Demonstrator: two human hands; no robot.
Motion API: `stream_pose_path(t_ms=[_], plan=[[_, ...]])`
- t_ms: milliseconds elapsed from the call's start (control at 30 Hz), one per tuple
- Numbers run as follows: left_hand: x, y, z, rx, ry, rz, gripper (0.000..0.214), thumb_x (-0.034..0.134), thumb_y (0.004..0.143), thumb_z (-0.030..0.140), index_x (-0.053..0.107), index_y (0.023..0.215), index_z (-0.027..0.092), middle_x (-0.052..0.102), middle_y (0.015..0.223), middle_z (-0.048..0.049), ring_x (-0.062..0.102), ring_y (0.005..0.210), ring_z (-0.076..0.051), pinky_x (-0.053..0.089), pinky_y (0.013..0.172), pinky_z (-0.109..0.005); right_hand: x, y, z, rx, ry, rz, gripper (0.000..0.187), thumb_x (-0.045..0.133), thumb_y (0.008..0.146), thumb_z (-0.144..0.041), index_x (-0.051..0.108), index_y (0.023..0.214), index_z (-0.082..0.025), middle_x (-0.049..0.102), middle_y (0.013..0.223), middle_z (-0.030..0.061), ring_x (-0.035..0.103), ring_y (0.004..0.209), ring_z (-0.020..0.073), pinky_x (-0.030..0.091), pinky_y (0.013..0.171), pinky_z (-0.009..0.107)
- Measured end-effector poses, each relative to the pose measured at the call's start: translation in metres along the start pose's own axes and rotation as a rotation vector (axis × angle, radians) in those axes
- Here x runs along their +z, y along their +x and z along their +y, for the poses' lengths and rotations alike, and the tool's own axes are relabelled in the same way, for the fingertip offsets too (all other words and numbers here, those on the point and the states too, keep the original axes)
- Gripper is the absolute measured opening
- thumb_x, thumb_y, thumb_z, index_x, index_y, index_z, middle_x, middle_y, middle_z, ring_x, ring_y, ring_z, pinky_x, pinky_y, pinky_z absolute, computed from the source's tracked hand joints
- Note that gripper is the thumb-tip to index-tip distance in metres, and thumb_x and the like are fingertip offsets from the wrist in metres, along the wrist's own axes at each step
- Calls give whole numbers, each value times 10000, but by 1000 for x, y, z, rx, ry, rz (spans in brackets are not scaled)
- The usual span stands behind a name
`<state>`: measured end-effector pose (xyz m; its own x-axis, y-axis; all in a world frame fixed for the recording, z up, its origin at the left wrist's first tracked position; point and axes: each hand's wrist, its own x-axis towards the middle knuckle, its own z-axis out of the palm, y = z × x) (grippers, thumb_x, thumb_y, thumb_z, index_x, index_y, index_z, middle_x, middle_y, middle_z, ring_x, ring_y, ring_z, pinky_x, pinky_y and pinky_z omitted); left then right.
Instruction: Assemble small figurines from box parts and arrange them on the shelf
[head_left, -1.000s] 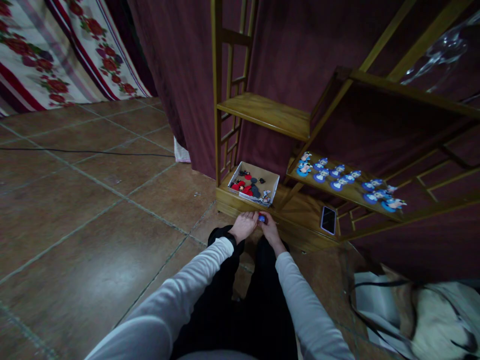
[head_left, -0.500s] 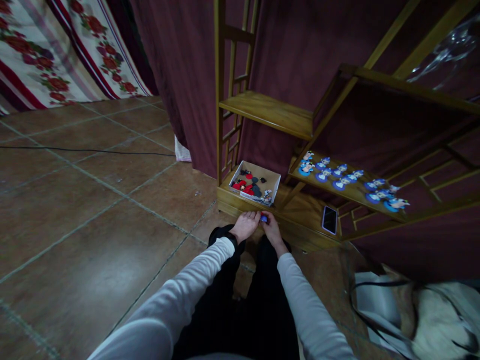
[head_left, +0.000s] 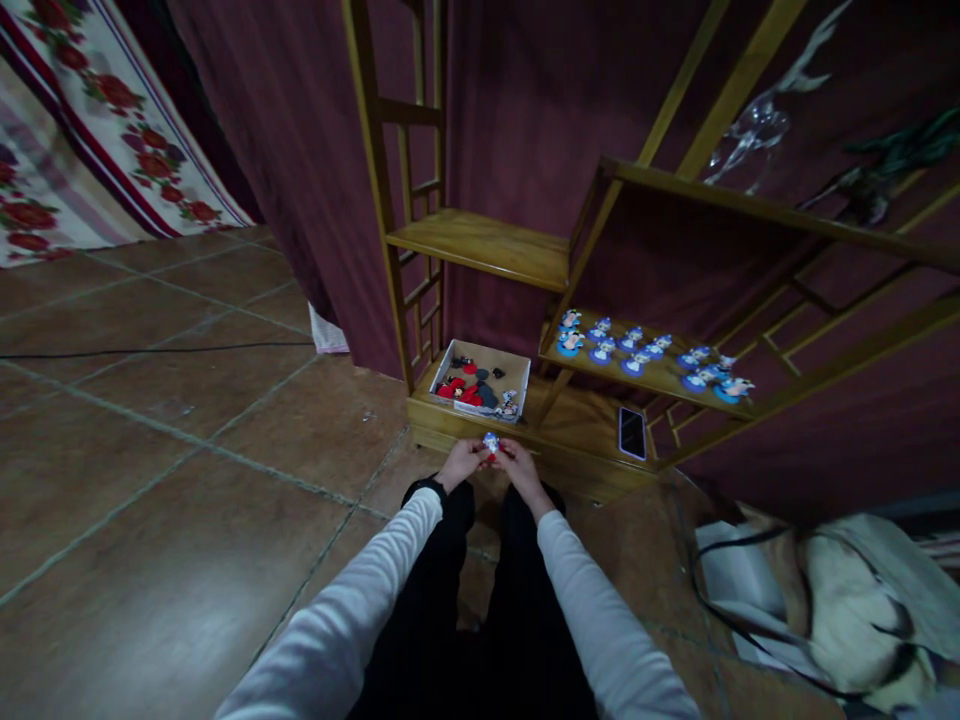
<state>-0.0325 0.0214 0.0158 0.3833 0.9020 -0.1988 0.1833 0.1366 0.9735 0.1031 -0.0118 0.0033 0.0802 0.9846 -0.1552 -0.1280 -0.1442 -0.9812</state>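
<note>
Between my two hands, in front of the low shelf, is a small figurine (head_left: 491,441) with a blue top, a pale middle and red at its bottom. My left hand (head_left: 460,462) pinches it from one side, and my right hand (head_left: 519,464) grips it from the other. Just beyond them a shallow cardboard box (head_left: 491,361) holds red and dark grey round pieces and several small figures. Farther right, several blue-and-white figurines (head_left: 634,362) on round blue bases stand in rows on a raised wooden shelf (head_left: 574,362).
A phone (head_left: 632,433) lies on the low shelf at the right. The wooden rack's upright (head_left: 375,190) and upper shelf (head_left: 480,245) rise beyond my hands. A pale bag (head_left: 855,590) sits on the tiled floor at right. A black cable (head_left: 150,351) crosses the floor at left.
The figurine has turned upright between my hands, showing its pale middle and red bottom. My hands have drawn slightly toward me and apart, and the view has shifted right.
</note>
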Motion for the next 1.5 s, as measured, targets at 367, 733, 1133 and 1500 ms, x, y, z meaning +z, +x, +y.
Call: stream_pose_path(t_ms=[367,733,1133,1500], plan=[[1,-3,4,-67,-157,-10,266,649,649,346,633,733,94,610,576,-13,517,492,-89,391,487,-208,-2,-3,-6,-1,146,-26,393,677,594,-373,605,929,-181,633,925,56,623,787,189,526,739,386],[3,-2,6,-84,-119,8,292,637,651,382,633,713,98,616,563,-22,507,464,-87,385,480,-209,-2,2,4,-9,75,12,347,642,617,-385,580,902,-196,619,894,30,615,729,150,532,678,329],[2,-4,8,-52,-74,24,207,609,650,313,598,626,107,569,496,9,477,440,-74,364,462,-195,-1,6,12,-39,-46,23,322,606,633,-359,565,910,-198,622,840,14,605,685,135,533,635,307],[3,-7,13,-42,36,46,132,577,647,240,584,583,125,550,458,22,476,431,-86,355,452,-200,0,8,18,-66,-118,49,300,604,632,-326,575,906,-206,643,803,6,613,640,140,538,598,318]])
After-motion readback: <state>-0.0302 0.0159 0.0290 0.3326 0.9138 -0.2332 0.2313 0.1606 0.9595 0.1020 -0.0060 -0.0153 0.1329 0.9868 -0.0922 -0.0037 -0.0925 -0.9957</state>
